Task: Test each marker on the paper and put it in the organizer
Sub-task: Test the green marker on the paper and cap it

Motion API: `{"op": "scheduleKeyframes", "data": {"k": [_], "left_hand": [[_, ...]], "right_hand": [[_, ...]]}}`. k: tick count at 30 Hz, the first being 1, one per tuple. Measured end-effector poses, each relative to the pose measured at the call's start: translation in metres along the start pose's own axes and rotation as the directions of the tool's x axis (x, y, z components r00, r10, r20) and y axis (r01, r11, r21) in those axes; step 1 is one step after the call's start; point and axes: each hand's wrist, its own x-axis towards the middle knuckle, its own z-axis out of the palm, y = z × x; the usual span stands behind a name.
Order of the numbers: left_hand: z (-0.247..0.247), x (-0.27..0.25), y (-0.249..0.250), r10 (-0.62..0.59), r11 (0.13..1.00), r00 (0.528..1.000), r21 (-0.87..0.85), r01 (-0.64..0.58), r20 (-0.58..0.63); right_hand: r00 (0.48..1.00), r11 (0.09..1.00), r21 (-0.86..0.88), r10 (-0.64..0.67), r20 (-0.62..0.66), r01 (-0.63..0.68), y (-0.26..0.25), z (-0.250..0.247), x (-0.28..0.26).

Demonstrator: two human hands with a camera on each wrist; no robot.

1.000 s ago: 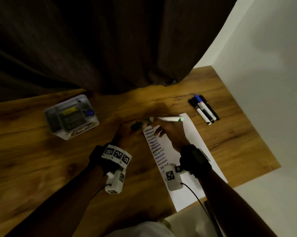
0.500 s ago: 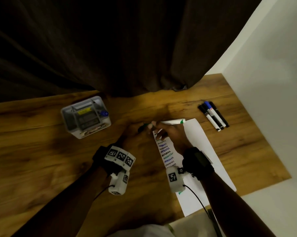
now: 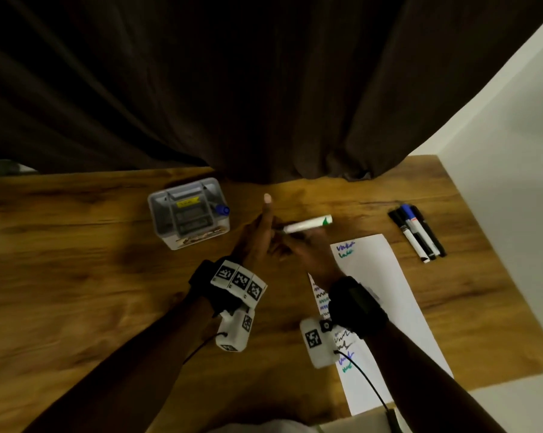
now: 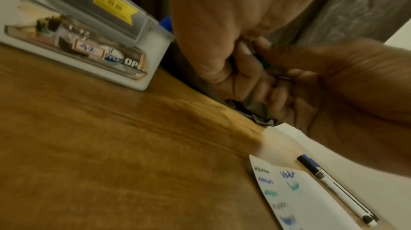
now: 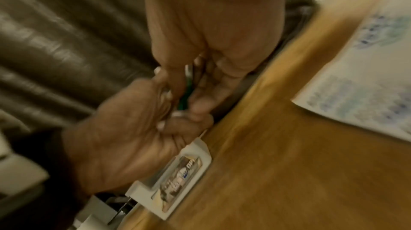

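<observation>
Dark curtain (image 3: 232,89) hangs behind the far edge of the wooden table (image 3: 76,307). All positions below are given relative to the paper (image 3: 385,307), a white sheet lying flat at the right side of the table, with scribbled test marks in blue, green and black down its left margin and at its far corner.

Organizer (image 3: 188,214): grey plastic box, well to the left of the paper and farther back; one blue-capped marker stands in it.

Spare markers (image 3: 418,232): a tight row lying just beyond the paper's far right corner.

Left hand (image 3: 254,239) and right hand (image 3: 304,251): raised together off the paper's far left corner. Right grip is clamped on the green marker (image 3: 307,225), a white barrel held level. Left grip is closed on the marker's green cap end (image 5: 184,96), forefinger pointing away.
</observation>
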Motion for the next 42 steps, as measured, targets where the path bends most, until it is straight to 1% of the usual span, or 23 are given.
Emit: {"op": "scheduleKeyframes", "data": {"k": [3,4,5,6,7,8,9,10,12,14,15,16,17,21,24,27,28,30,31,33,37,39,42], "left_hand": [[-0.01,0.004,0.011,-0.01,0.998,1.0,0.067,0.009,0.014],[-0.015,0.004,0.013,0.045,0.998,0.999,0.054,-0.045,-0.003],[-0.023,0.003,0.014,0.177,0.981,0.982,0.087,-0.171,-0.065],[-0.032,-0.007,0.026,0.153,0.987,0.986,0.058,-0.15,-0.06],[-0.041,-0.012,0.033,0.239,0.938,0.963,0.285,-0.195,-0.125],[-0.05,-0.011,0.028,0.41,0.824,0.884,0.507,-0.253,-0.225],[-0.058,-0.01,0.027,0.437,0.817,0.862,0.515,-0.259,-0.258],[-0.063,-0.011,0.033,0.396,0.828,0.892,0.505,-0.244,-0.219],[-0.073,-0.008,0.029,0.414,0.832,0.836,0.523,-0.186,-0.361],[-0.079,-0.009,0.027,0.439,0.795,0.822,0.583,-0.168,-0.362],[-0.082,-0.01,0.024,0.422,0.778,0.837,0.613,-0.139,-0.347],[-0.084,-0.008,0.017,0.465,0.724,0.823,0.675,-0.142,-0.326],[-0.084,-0.007,0.013,0.477,0.731,0.802,0.668,-0.136,-0.359],[-0.091,-0.002,-0.004,0.42,0.787,0.814,0.607,-0.108,-0.4],[-0.091,0.002,-0.013,0.488,0.706,0.798,0.698,-0.122,-0.354],[-0.09,0.0,-0.016,0.41,0.66,0.845,0.751,-0.014,-0.344],[-0.089,-0.003,-0.016,0.451,0.635,0.833,0.771,-0.049,-0.319],[-0.089,-0.007,-0.014,0.452,0.613,0.845,0.788,-0.06,-0.286],[-0.089,-0.008,-0.012,0.402,0.621,0.867,0.784,-0.022,-0.294],[-0.093,-0.007,-0.016,0.356,0.648,0.876,0.762,0.018,-0.324],[-0.096,-0.009,-0.024,0.455,0.648,0.85,0.754,-0.11,-0.266],[-0.1,-0.005,-0.028,0.493,0.637,0.838,0.753,-0.163,-0.235],[-0.107,0.007,-0.04,0.496,0.609,0.849,0.77,-0.19,-0.182]], "right_hand": [[0.998,0.992,-0.117,-0.039,0.056,0.045,-0.017,0.009,0.014],[1.0,0.995,-0.102,0.003,0.029,0.0,-0.021,0.011,0.026],[0.998,0.995,-0.085,0.058,-0.006,-0.058,-0.026,0.013,0.037],[0.996,0.992,-0.085,0.089,-0.012,-0.09,-0.03,0.016,0.048],[0.997,0.989,-0.125,0.081,-0.005,-0.081,-0.034,0.019,0.059],[0.998,0.979,-0.196,0.059,0.013,-0.056,-0.038,0.022,0.068],[0.998,0.956,-0.294,0.024,0.057,-0.006,-0.044,0.027,0.074],[0.993,0.918,-0.394,-0.005,0.114,0.05,-0.047,0.034,0.079],[0.978,0.813,-0.566,-0.022,0.206,0.137,-0.057,0.05,0.084],[0.969,0.712,-0.671,-0.057,0.239,0.207,-0.064,0.065,0.085],[0.962,0.679,-0.69,-0.095,0.257,0.251,-0.064,0.07,0.087],[0.953,0.653,-0.699,-0.128,0.275,0.29,-0.064,0.074,0.087],[0.952,0.638,-0.712,-0.131,0.276,0.294,-0.064,0.077,0.087],[0.927,0.546,-0.751,-0.175,0.33,0.371,-0.073,0.081,0.082],[0.908,0.481,-0.771,-0.24,0.343,0.418,-0.078,0.085,0.081],[0.913,0.407,-0.818,-0.217,0.346,0.407,-0.073,0.099,0.082],[0.908,0.395,-0.819,-0.229,0.351,0.416,-0.071,0.105,0.084],[0.911,0.38,-0.828,-0.206,0.358,0.412,-0.068,0.114,0.087],[0.92,0.387,-0.834,-0.156,0.36,0.393,-0.066,0.117,0.088],[0.925,0.454,-0.811,-0.091,0.369,0.368,-0.06,0.12,0.089],[0.937,0.562,-0.76,-0.085,0.34,0.326,-0.047,0.12,0.085],[0.937,0.595,-0.73,-0.131,0.324,0.335,-0.046,0.114,0.079],[0.932,0.649,-0.669,-0.233,0.278,0.362,-0.049,0.099,0.068]]}}
